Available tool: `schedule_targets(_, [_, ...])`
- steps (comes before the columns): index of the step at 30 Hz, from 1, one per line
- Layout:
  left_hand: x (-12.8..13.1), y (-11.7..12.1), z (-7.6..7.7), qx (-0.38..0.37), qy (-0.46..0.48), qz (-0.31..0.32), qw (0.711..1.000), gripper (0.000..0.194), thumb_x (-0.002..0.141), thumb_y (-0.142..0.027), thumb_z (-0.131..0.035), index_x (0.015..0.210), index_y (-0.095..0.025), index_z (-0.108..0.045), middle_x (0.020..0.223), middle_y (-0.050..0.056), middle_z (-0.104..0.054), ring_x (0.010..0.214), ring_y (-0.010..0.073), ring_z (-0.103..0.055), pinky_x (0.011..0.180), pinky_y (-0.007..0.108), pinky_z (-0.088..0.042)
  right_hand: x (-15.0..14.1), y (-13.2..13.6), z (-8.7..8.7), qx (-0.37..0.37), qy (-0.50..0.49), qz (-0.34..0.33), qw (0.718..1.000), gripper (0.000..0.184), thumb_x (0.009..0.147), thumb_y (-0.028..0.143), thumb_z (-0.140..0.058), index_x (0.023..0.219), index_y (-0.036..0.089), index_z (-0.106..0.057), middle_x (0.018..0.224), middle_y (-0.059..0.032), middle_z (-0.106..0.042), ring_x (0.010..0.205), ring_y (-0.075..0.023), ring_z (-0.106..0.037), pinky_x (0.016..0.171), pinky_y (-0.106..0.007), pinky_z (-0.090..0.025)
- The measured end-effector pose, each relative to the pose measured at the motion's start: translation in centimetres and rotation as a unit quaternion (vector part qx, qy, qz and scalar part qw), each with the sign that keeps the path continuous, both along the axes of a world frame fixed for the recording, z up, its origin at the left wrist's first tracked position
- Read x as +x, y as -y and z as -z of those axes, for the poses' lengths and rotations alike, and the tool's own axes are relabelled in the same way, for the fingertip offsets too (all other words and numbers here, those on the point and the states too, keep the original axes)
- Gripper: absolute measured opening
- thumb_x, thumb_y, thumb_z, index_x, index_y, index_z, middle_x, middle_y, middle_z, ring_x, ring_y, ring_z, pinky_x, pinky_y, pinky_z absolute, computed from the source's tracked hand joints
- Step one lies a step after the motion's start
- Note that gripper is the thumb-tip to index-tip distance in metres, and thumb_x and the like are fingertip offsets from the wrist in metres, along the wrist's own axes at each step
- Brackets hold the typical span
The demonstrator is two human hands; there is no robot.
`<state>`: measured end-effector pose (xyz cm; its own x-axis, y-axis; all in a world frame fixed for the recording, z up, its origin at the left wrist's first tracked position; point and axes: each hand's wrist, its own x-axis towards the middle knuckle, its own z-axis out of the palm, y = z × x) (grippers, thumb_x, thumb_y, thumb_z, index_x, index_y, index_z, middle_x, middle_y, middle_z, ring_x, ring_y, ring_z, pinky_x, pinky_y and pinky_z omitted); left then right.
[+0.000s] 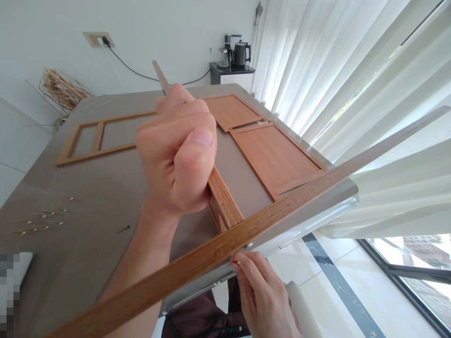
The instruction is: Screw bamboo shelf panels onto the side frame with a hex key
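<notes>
My left hand (178,150) is wrapped in a fist round a narrow wooden crossbar (225,197), whose far end rises above the knuckles. The crossbar's near end meets a long wooden rail (268,220) that runs diagonally over the table's front edge. On the rail's near side sits a small metal screw head (249,245). Just below it, my right hand (262,293) pinches a small screw (237,263) between thumb and fingers. Its thread is hidden, and whether it touches the rail I cannot tell. Several loose screws (45,227) lie at the table's left, with one screw (123,229) apart from them.
Two wooden panels (278,155) lie on the table (95,263) at the right, and a slatted wooden frame (82,159) at the far left. A kettle (241,54) stands on a small cabinet (232,70) behind. White curtains (380,122) hang at the right.
</notes>
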<state>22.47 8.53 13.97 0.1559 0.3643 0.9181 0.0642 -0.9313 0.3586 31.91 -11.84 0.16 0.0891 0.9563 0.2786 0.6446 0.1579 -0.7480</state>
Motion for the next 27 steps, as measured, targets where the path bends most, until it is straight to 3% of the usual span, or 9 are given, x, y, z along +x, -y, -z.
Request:
schedule_targets(7, [-0.1,-0.5,0.2,0.026,0.006,0.015,1.0,0.038,0.078,-0.022,-0.047,0.048,-0.02,-0.023,0.043,0.001,-0.029,0.048,0.0206,-0.039,0.063,0.048,-0.032,0.3,0.1,0.1,-0.009,0.001,-0.034,0.999,0.022,0.098,0.009,-0.042,0.107,0.024,-0.057,0.099,-0.0053,-0.064,0.087,-0.0147,-0.064,0.076,-0.024,-0.055])
schedule_targets(18, [-0.2,0.2,0.8,-0.014,-0.005,-0.021,1.0,0.036,0.084,-0.019,-0.039,0.051,-0.02,-0.026,0.051,0.001,-0.031,0.054,0.018,-0.042,0.07,0.046,-0.035,0.4,0.0,0.5,0.025,0.073,-0.054,0.996,0.029,0.094,0.004,-0.04,0.114,0.019,-0.055,0.098,-0.008,-0.063,0.084,-0.0166,-0.064,0.073,-0.025,-0.056])
schedule_targets(27, [-0.2,0.2,1.4,-0.014,0.006,-0.022,1.0,0.034,0.086,-0.02,-0.039,0.054,-0.022,-0.027,0.053,0.001,-0.035,0.055,0.0207,-0.04,0.073,0.046,-0.034,0.2,-0.1,0.5,0.062,0.129,-0.055,0.988,0.028,0.096,0.005,-0.039,0.115,0.016,-0.056,0.094,-0.0091,-0.063,0.079,-0.0178,-0.063,0.068,-0.027,-0.056])
